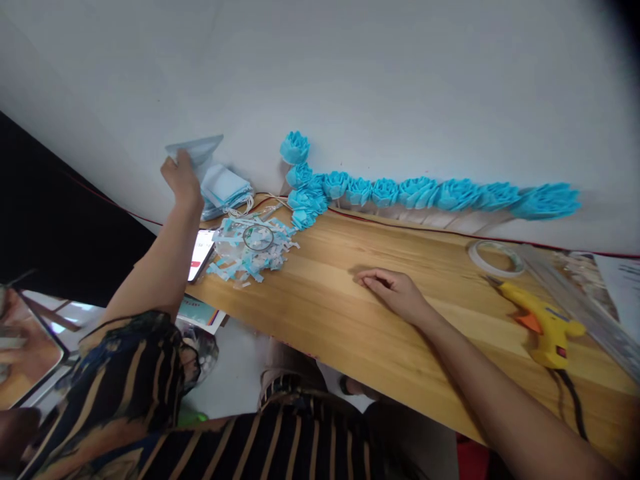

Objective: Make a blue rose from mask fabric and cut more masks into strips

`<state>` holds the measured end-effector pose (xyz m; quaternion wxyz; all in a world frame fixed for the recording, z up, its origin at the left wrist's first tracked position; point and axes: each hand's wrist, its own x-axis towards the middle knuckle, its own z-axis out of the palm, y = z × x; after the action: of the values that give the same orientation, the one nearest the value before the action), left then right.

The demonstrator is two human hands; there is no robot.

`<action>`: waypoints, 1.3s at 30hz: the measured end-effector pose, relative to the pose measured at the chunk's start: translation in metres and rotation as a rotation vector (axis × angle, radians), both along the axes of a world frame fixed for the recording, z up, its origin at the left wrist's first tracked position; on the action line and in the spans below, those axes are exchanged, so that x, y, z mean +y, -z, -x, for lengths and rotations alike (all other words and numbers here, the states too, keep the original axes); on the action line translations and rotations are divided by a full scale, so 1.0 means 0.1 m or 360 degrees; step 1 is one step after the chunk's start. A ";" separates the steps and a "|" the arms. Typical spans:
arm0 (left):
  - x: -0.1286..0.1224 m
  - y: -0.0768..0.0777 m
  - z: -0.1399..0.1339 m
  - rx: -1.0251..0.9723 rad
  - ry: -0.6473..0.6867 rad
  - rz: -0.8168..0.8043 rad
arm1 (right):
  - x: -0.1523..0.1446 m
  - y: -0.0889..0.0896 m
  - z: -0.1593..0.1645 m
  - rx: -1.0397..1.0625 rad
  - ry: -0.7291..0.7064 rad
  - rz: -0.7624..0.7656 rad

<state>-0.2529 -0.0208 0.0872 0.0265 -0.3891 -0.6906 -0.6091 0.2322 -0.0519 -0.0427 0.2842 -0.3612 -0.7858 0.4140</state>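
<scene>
At the far left, my left hand [183, 179] is closed on the edge of a pale blue sheet [200, 148] that looks like a face mask, raised near the wall. Just below it lies a stack of folded pale blue masks [226, 187] with white loops. My right hand [390, 290] rests on the wooden table [320, 293], its fingers curled in and nothing visible in them. Between the hands, a pile of blue and white scraps [250, 247] lies with a clear round item [258, 237] on top. A phone [201, 255] lies partly behind my left forearm.
Bright blue handmade flowers [385, 191] line the wall along the table's back. To the right are a roll of tape [497, 259], a yellow hot glue gun [543, 327] with a black cord, and a long clear plastic packet [580, 300]. A red cable [425, 230] runs behind.
</scene>
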 end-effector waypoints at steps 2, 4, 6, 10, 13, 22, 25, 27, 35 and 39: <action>-0.10 -0.02 -0.35 -0.0408 0.0191 -0.0268 | 0.00 -0.01 0.00 0.0062 0.0017 0.0084; -0.22 0.05 -0.81 -0.0759 0.0628 -0.0264 | 0.00 -0.02 0.00 0.0196 0.0033 0.0224; -0.35 0.18 -1.29 -0.0889 0.0892 -0.0079 | 0.01 -0.04 0.01 0.0420 0.0051 0.0379; -0.58 0.46 -2.07 -0.1062 0.1296 0.0224 | 0.02 -0.15 0.00 0.0778 0.0026 0.0559; -0.68 0.60 -2.42 -0.1032 0.1567 0.0417 | 0.02 -0.25 -0.06 0.0800 0.0014 0.0600; -0.19 0.48 -1.79 0.0041 0.1051 0.0615 | 0.28 -0.41 -0.60 0.0426 0.0572 0.0591; 0.05 0.39 -1.05 0.0356 0.0485 0.0653 | 0.42 -0.37 -0.78 0.0098 0.0610 0.0430; 0.15 0.39 -0.61 0.0577 0.0130 0.0796 | 0.49 -0.29 -0.83 -0.0233 0.0724 0.0124; 0.37 0.52 0.11 0.0827 -0.0063 0.1194 | 0.59 0.08 -0.80 -0.0698 0.0729 -0.0796; 0.47 0.55 0.22 0.0916 0.0018 0.1248 | 0.63 0.19 -0.80 -0.0730 0.0681 -0.0832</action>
<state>-0.2745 0.0261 0.0323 0.0646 -0.5261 -0.8306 -0.1708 0.3122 0.0115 -0.0615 0.2636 -0.5150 -0.8146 0.0406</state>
